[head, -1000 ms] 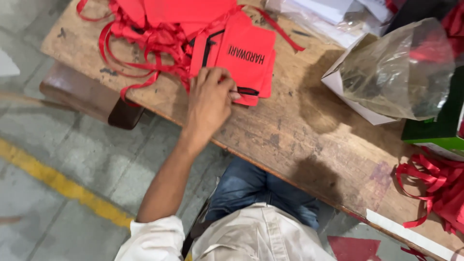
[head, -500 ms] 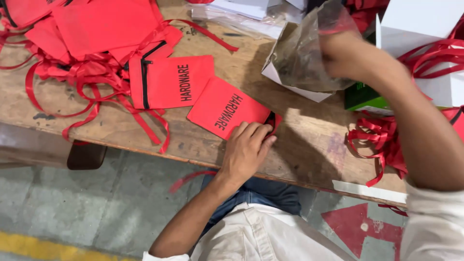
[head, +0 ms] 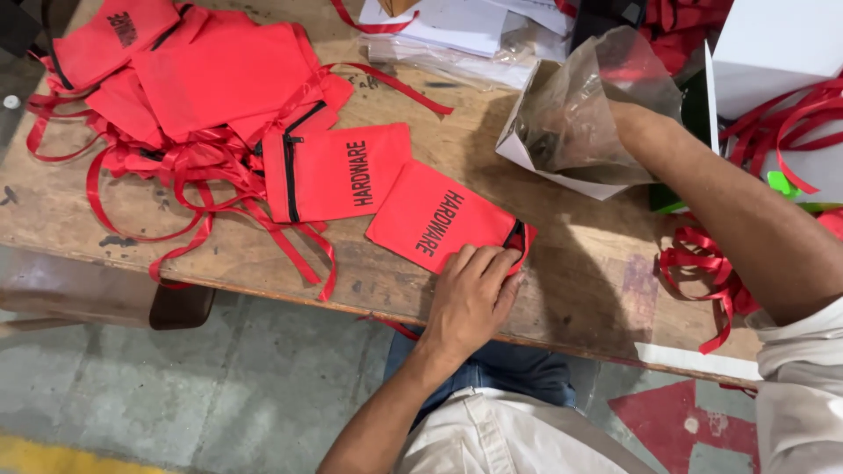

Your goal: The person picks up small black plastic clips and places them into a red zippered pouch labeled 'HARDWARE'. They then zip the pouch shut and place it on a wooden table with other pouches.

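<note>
My left hand (head: 470, 294) rests on the near end of a flat red fabric pouch (head: 430, 224) with black lettering and a black zip. Its fingers pinch the pouch's zip corner against the wooden table (head: 580, 263). My right hand (head: 630, 121) is pushed into a cloudy clear plastic bag (head: 571, 114) that stands in an open white box (head: 527, 154). The plastic hides its fingers. A second lettered red pouch (head: 338, 171) lies just left of the first.
A heap of red pouches and red ribbon straps (head: 193, 96) covers the table's left part. White papers (head: 448, 26) lie at the back, more red ribbons (head: 711, 263) and a white box (head: 773, 53) at the right. The table edge runs close to my lap.
My view has shifted right along the table. My left hand has pulled one red pouch off the heap toward me. My right hand has come in and gone into the plastic bag.
</note>
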